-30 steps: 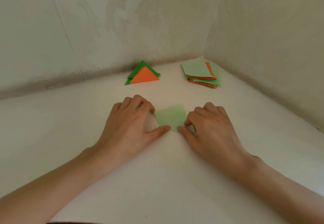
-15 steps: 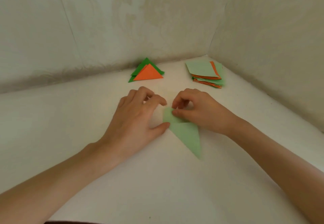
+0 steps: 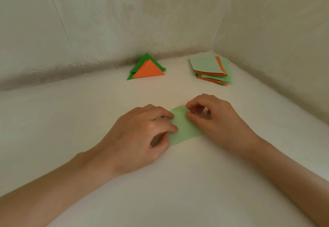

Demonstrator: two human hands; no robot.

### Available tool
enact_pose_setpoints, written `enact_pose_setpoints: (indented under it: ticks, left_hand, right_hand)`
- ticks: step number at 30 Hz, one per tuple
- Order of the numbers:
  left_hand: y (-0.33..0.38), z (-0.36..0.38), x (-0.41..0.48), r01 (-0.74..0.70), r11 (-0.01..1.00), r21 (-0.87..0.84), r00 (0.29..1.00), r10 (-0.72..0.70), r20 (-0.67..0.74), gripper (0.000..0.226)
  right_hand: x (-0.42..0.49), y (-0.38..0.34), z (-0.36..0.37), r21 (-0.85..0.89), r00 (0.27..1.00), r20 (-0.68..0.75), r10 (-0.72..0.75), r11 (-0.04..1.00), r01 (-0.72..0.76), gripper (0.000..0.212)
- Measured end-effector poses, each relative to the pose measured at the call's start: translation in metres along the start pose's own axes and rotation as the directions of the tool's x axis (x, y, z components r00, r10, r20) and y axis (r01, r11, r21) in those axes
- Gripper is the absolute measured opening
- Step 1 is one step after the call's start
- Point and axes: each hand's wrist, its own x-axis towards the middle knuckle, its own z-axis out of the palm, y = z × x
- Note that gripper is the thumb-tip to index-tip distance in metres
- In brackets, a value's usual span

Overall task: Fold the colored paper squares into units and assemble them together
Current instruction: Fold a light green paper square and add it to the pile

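Two bare hands meet over a light green paper that lies flat on the pale surface, near the middle of the view. The left hand comes in from the near left with its fingers curled. Their tips bear down on the paper's left edge, and the thumb is tucked in against the near left corner, so the hand holds that side. Whether the thumb lies under the sheet cannot be told.

The right hand comes in from the near right and covers the paper's right side. Its thumb and first finger pinch the sheet close to the far corner, and the other fingers are curled in behind them. The paper's near edge runs slantwise between the two hands.

Farther back, near the wall, lies a small pile of folded triangles, an orange one on top of dark green ones. To the right of it, in the corner where the two walls meet, sits a loose stack of squares in light green and orange, with a light green square uppermost.
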Motion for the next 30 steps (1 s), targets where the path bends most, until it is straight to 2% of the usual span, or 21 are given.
enact_pose_setpoints:
  ticks: [2,6,11,16,30]
  left_hand:
    - [-0.001,0.001,0.000,0.011,1.000,0.016,1.000,-0.011,-0.003,0.033]
    - [-0.003,0.001,0.000,-0.003,0.998,0.066,1.000,0.002,0.010,0.032]
    - [-0.002,0.002,0.000,0.003,0.998,0.057,1.000,-0.003,0.007,0.032]
    - [-0.003,0.003,-0.001,0.002,0.998,0.060,1.000,-0.003,0.015,0.032]
    - [-0.004,0.005,0.001,-0.007,0.999,0.048,0.998,0.005,0.057,0.029]
  right_hand:
    - [-0.002,0.005,0.004,-0.058,0.991,-0.065,-0.115,0.992,0.111,0.007]
    - [-0.003,0.015,0.007,-0.296,0.933,-0.076,-0.352,0.901,0.316,0.026]
    - [-0.001,0.020,0.004,-0.394,0.845,-0.057,-0.531,0.790,0.470,0.022]
    - [0.000,0.021,0.004,-0.416,0.823,-0.027,-0.567,0.755,0.507,0.024]
    - [0.007,0.029,0.001,-0.363,0.806,0.017,-0.592,0.747,0.557,0.025]
